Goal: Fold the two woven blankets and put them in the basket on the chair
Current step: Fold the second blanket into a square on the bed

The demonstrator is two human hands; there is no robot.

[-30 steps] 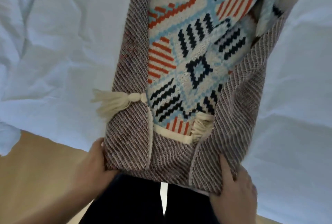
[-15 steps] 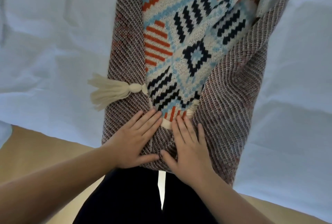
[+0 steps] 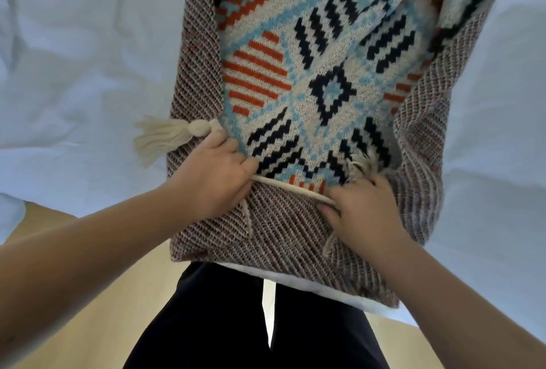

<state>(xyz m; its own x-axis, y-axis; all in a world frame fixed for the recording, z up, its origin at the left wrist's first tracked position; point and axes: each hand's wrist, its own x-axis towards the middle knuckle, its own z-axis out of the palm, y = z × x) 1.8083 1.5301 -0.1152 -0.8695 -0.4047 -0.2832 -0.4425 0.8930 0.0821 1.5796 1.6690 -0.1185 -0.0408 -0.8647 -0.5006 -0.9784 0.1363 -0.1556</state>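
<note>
A woven blanket (image 3: 310, 79) lies lengthwise on the white bed, patterned in blue, orange, navy and cream, with its brown twill sides folded inward. A cream tassel (image 3: 165, 138) sticks out at its left. My left hand (image 3: 215, 173) grips the cream-corded near edge of the patterned layer by the tassel. My right hand (image 3: 363, 209) pinches the same corded edge beside a second tassel (image 3: 362, 166). Both hands rest on the brown near flap (image 3: 280, 229). No second blanket, basket or chair is in view.
The white bed sheet (image 3: 82, 79) spreads wrinkled on both sides of the blanket. The bed's near edge runs above a tan floor (image 3: 97, 303). My dark trousers (image 3: 230, 321) stand against the bed's edge.
My hands left the blanket's outer near corners, came to the middle and lay flat, then spread apart and closed on the cream-corded edge. The view has moved closer.
</note>
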